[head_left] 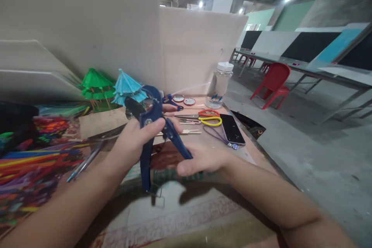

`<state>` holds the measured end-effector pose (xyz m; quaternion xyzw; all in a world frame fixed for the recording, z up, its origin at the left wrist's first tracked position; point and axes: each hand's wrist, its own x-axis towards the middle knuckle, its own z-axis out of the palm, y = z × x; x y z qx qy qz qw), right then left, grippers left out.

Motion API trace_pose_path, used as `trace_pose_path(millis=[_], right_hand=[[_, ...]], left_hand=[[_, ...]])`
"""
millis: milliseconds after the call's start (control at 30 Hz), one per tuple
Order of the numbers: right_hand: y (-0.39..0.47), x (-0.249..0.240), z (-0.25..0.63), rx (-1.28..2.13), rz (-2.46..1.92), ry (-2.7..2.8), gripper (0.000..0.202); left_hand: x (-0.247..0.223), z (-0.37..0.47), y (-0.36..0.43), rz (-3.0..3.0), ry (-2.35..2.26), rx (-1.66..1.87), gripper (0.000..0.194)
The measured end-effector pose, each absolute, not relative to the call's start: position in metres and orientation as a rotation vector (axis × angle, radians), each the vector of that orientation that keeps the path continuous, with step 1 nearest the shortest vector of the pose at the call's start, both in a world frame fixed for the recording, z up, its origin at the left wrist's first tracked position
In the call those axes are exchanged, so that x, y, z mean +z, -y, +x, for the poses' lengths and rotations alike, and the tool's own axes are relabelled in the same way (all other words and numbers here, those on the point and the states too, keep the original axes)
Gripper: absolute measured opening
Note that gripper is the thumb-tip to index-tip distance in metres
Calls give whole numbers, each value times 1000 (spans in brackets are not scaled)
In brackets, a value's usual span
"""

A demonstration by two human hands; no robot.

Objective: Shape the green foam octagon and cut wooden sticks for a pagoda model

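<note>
A blue pipe cutter (145, 159) with a curved head is raised over the table, its two handles spread apart. My left hand (129, 139) is closed around it near the head and pivot, thumb lying across the joint. Lower on the right, my right hand (205, 157) grips the end of the other handle. A wire loop hangs at the bottom of the left handle. Just beyond my hands lie thin wooden sticks (190, 132) and scissors (210, 117) with red and yellow handles. Part of my left hand's fingers is hidden behind the cutter.
Green paper umbrellas (95, 83) and light blue ones (128, 87) stand at the back left. Bright coloured strips (35, 166) fill the left side. To the right are a phone (232, 128) and a clear bottle (218, 87). Boards (200, 46) wall the back. A red chair (273, 81) stands beyond.
</note>
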<state>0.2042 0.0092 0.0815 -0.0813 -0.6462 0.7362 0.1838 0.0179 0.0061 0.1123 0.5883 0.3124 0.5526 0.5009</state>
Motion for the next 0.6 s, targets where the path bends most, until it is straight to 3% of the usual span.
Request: trace_pose_path(millis=[100,167,233,300,333,400,467,600], right_hand=[[-8,84,199,2187,-169,1784,78],[-14,95,214,2008,-320,1980,72],[-25,104,242,1514,-791,2266,60],[-37,100,277,734,-1454,2415,43],[-42,93,295,384,-1751,2351,43],[-49,71,326,-13,-2146,2204,62],[-52,47,347,-69,-2331,2138,80],[-47,24,366,-28,-2412,2137,83]], left_hand=[[108,19,-4,1439,-690,1226,40],[111,19,-3,1434,-682,1265,39],[118,18,-1,1423,-701,1366,35],[125,18,0,1374,-704,1451,30],[128,18,0,1335,-698,1474,29],[134,16,0,1253,-691,1504,27],[137,13,-2,1213,-681,1512,27],[141,7,-4,1165,-641,1548,23]])
